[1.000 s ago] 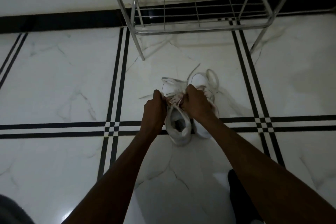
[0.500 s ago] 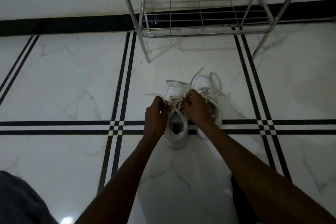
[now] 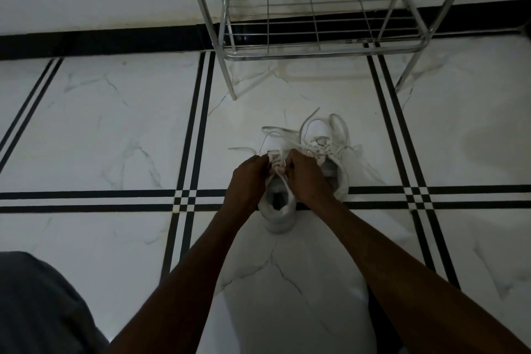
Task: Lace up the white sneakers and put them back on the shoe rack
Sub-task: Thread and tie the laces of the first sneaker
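Observation:
Two white sneakers stand side by side on the marble floor, toes pointing away from me. The left sneaker (image 3: 279, 211) is nearer, its opening facing me. My left hand (image 3: 247, 181) and my right hand (image 3: 304, 178) both pinch its white lace (image 3: 277, 164) over the tongue, fingers closed. Loose lace ends trail out to the left and beyond the toe. The right sneaker (image 3: 330, 152) sits just behind my right hand, its laces lying loose. The metal shoe rack (image 3: 321, 49) stands beyond the shoes, its wire shelves bare.
White marble floor (image 3: 115, 138) with black inlay lines; a black skirting runs along the white wall behind the rack. My grey-clad knee (image 3: 37, 304) fills the lower left corner. A dark shape (image 3: 379, 322) shows beneath my right forearm.
My hands stay on the left sneaker's lace, working closer together over the tongue. The view has shifted, so the rack and shoes sit further right and lower in frame.

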`<state>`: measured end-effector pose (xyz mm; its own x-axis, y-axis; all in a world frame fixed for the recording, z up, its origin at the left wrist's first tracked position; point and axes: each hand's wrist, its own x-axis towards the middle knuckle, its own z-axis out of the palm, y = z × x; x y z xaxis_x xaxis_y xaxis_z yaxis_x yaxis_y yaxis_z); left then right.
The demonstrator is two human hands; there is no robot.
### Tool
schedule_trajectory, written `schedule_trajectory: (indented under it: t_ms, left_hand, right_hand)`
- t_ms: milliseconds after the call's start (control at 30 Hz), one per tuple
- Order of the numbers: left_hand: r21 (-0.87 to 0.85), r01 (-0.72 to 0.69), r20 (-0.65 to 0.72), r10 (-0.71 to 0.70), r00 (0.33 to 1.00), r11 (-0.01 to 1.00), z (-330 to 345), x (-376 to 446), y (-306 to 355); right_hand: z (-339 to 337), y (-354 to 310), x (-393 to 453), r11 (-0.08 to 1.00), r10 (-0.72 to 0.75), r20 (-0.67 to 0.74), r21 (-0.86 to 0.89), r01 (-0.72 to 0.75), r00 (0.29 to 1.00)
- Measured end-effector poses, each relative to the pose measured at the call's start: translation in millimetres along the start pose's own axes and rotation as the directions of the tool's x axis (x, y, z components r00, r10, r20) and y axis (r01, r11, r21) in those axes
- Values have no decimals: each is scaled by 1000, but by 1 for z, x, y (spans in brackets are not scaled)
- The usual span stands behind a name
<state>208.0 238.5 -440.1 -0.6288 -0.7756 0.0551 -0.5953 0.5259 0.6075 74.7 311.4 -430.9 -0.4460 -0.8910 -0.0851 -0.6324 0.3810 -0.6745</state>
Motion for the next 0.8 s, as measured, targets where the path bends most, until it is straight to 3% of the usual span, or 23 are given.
schedule_trajectory:
  t_ms: [67, 167, 433, 533, 633, 733, 800]
  left_hand:
    - [32, -44, -24, 45, 999, 999, 1, -4, 4]
    - [35, 3, -79, 0, 997, 999, 1, -7, 11]
    - [-65, 99, -102, -105, 989, 993, 2, -5, 13]
    - [-252, 152, -96, -181, 979, 956, 4, -5, 7]
    - [-492, 352, 74, -364, 928, 796, -4, -2, 3]
    - [-657, 369, 149, -366, 919, 658, -25, 9, 8]
    - [-719, 307, 130, -313, 941, 624, -44, 18, 17]
  right_hand:
    - [2, -2, -1, 998, -18, -12, -67, 17, 1000]
    - [4, -6, -3, 994, -39, -61, -101, 33, 997]
    - [6, -4, 2, 1000, 19, -66, -22, -20, 998]
    - [-1, -2, 11, 991, 97, -13, 92, -95, 995]
    - [-8, -3, 23, 950, 178, 84, 246, -193, 981]
    - [-20, -13, 34, 732, 282, 111, 617, -289, 953]
    - [-31, -21, 40, 660, 264, 82, 711, -242, 961]
